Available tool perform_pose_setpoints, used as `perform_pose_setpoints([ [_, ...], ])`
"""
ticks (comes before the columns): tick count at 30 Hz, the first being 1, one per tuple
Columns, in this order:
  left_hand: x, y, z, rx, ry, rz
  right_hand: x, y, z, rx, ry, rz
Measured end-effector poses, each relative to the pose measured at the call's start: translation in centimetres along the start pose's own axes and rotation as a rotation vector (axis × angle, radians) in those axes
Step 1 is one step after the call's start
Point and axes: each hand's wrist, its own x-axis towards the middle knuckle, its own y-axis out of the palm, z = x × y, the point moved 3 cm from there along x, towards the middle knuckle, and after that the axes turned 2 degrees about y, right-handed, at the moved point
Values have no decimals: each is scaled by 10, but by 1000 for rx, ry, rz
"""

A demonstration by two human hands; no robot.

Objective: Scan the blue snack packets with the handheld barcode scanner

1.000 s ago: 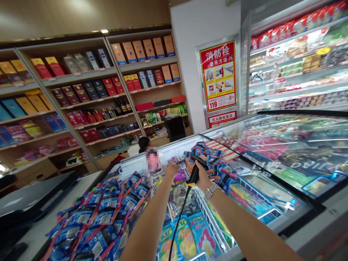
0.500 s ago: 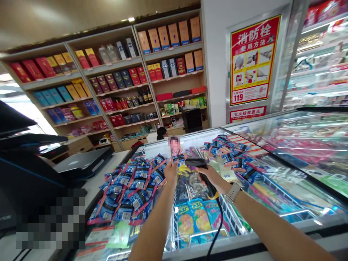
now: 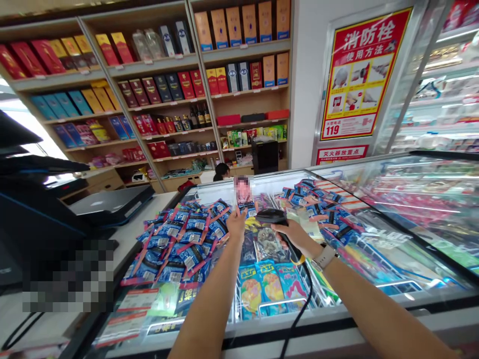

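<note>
My left hand (image 3: pixel 236 222) is closed on the lower edge of a small packet (image 3: pixel 246 207), pink above and dark blue below, its upper part blurred out. My right hand (image 3: pixel 295 235) grips a black barcode scanner (image 3: pixel 272 216), whose head points left towards the packet. From the scanner's handle a black cable (image 3: pixel 307 294) hangs down to the bottom of the view. On the freezer's glass to the left lies a pile of blue-and-pink packets (image 3: pixel 194 224). A second group of similar packets (image 3: pixel 322 207) lies to the right, beyond my right hand.
A glass-topped chest freezer (image 3: pixel 269 326) spans the front, with bagged goods in wire baskets under the glass. Left stand a black monitor (image 3: pixel 33 219) and a grey-topped device (image 3: pixel 116 204). Behind are shelves of boxes (image 3: pixel 160 89) and a person's dark-haired head (image 3: pixel 221 171).
The view has tilted slightly down and come a little closer. Both hands keep their holds, the packet and scanner staying close together with only slight movement.
</note>
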Motion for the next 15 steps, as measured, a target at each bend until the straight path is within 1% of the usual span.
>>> perform_pose_setpoints([
  [3, -4, -1, -6, -80, 36, -23, 1, 1, -2, 104, -26, 1],
  [6, -11, -1, -18, -80, 106, -9, 2, 6, -3, 257, -59, 9],
  [9, -16, -11, -33, -120, 190, -38, 3, 17, -2, 456, -65, -45],
  [11, -18, -31, -46, -130, 260, -70, 4, 32, 1, 576, -62, -75],
  [12, -18, -46, -52, -116, 297, -87, 6, 43, 2, 620, -63, -67],
  [14, -16, -82, -63, -46, 383, -103, 11, 72, 6, 676, -62, -6],
  [15, -14, -104, -67, -19, 419, -148, 14, 89, 7, 699, -56, 36],
])
